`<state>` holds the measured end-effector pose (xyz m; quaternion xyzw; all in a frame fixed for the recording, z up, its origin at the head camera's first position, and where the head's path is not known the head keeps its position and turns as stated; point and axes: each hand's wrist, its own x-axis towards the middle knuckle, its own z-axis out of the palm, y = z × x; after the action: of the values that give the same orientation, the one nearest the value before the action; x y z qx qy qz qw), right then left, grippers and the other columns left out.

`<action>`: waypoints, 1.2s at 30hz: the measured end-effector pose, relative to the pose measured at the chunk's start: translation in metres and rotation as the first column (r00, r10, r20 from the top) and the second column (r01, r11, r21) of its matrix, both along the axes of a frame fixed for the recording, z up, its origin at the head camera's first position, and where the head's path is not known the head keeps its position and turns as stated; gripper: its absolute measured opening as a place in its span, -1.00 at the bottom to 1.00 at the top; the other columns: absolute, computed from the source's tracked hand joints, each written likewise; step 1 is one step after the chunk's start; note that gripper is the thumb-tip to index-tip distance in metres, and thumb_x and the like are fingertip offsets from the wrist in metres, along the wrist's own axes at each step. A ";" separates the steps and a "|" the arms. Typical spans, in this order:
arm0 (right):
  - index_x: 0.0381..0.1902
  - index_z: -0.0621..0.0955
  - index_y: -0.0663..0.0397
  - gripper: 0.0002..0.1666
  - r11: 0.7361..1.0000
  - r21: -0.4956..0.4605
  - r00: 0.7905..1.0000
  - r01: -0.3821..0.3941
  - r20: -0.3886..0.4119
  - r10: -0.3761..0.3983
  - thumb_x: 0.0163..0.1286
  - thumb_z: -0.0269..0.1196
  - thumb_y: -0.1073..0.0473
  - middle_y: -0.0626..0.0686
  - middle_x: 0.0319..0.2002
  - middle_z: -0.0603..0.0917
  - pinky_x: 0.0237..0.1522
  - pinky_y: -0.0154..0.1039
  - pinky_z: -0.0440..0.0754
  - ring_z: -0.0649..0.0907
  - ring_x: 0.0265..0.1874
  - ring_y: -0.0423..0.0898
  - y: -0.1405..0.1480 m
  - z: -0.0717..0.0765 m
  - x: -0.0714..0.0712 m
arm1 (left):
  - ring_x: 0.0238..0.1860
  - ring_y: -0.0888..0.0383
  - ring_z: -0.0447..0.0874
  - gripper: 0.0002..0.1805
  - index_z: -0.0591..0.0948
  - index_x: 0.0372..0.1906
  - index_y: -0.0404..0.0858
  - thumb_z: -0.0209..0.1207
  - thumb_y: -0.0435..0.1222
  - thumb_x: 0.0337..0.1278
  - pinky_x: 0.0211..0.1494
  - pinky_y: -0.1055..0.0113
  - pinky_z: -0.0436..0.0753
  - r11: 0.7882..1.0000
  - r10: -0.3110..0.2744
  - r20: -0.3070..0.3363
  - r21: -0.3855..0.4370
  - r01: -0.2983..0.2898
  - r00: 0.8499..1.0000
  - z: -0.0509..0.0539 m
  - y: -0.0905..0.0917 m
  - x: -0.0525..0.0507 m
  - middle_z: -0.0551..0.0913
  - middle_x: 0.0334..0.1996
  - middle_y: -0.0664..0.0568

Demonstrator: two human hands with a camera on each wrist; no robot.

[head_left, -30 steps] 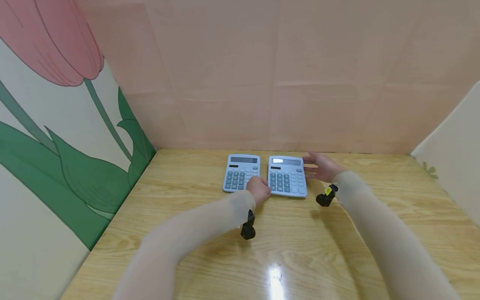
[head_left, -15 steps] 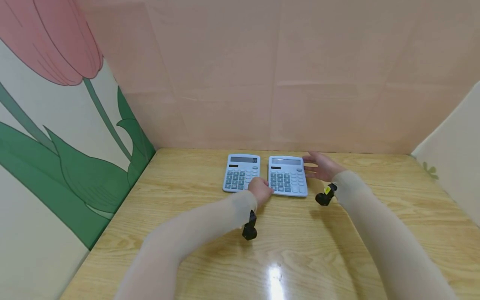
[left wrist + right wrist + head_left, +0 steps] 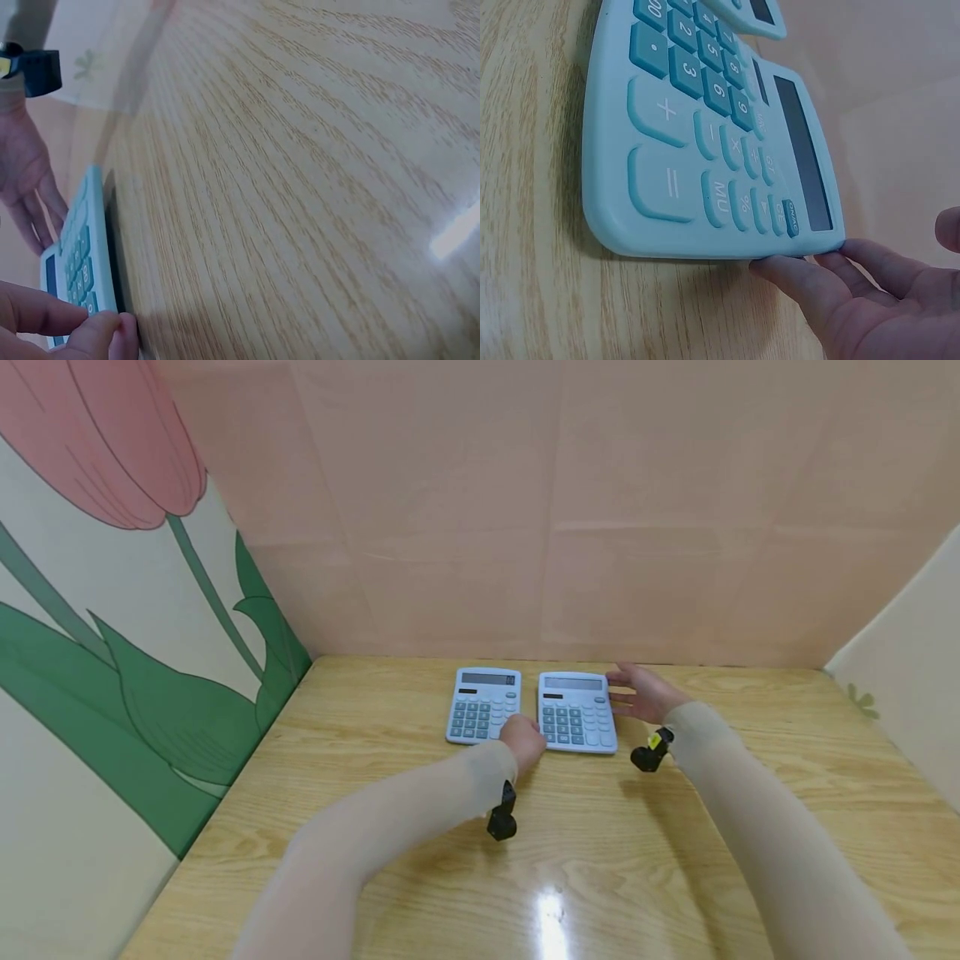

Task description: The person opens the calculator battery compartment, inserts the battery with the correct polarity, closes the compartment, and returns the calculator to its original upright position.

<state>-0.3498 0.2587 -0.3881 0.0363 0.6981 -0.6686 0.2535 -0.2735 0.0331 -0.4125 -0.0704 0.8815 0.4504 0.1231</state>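
Note:
Two pale blue calculators lie side by side near the table's far edge. In the head view, my left hand (image 3: 523,745) is at the near left corner of the right calculator (image 3: 577,714). The left wrist view shows my thumb and curled fingers (image 3: 94,336) pinching that corner; the undersides of the fingers are hidden. My right hand (image 3: 647,693) has its fingers extended along the calculator's right side. Fingertips (image 3: 784,270) touch the edge in the right wrist view. The left calculator (image 3: 472,706) has its near right corner hidden behind my left hand.
The wooden table (image 3: 585,843) meets a pinkish covered wall (image 3: 450,527) just behind the calculators. A tulip-patterned panel (image 3: 187,693) bounds the left side, and a pale panel (image 3: 915,652) the right. Black wrist devices (image 3: 502,814) hang at both cuffs.
My left hand and the right calculator have shifted slightly to the right, widening the gap between the calculators a little. The bright glare on the right display is gone. My right hand stays put.

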 end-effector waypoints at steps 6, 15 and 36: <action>0.53 -0.19 0.19 -0.18 1.000 0.005 1.000 0.002 0.001 -0.002 0.59 -0.33 -0.21 0.18 0.55 -0.27 0.52 0.09 0.07 -0.06 0.51 0.24 0.001 -0.001 0.000 | 0.25 0.04 0.49 -0.62 0.57 0.17 -0.29 0.11 -0.40 0.24 0.31 0.17 0.53 1.000 0.003 0.026 0.011 -0.003 1.000 0.000 0.003 0.000 0.58 0.19 -0.05; 0.53 -0.21 0.14 -0.20 1.000 -0.012 1.000 0.016 0.011 -0.016 0.59 -0.32 -0.19 0.17 0.55 -0.27 0.52 0.10 0.06 -0.07 0.51 0.24 0.003 -0.001 0.000 | 0.29 0.01 0.45 -0.54 0.52 0.22 -0.31 0.14 -0.37 0.19 0.37 0.16 0.48 1.000 -0.021 0.053 0.008 0.020 0.998 0.003 0.004 0.004 0.53 0.24 -0.08; 0.53 -0.20 0.17 -0.23 1.000 -0.002 1.000 0.015 -0.018 -0.016 0.60 -0.34 -0.15 0.19 0.55 -0.25 0.53 0.12 0.01 -0.08 0.51 0.24 0.005 -0.004 -0.003 | -0.20 0.04 0.54 -0.64 0.55 0.05 -0.41 0.12 -0.35 0.17 -0.15 0.26 0.61 0.996 -0.089 0.050 -0.011 0.090 0.995 0.011 -0.002 0.010 0.60 -0.15 -0.10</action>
<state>-0.3524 0.2634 -0.3924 0.0355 0.6996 -0.6714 0.2420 -0.2638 0.0313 -0.4015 -0.0428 0.8834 0.4367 0.1646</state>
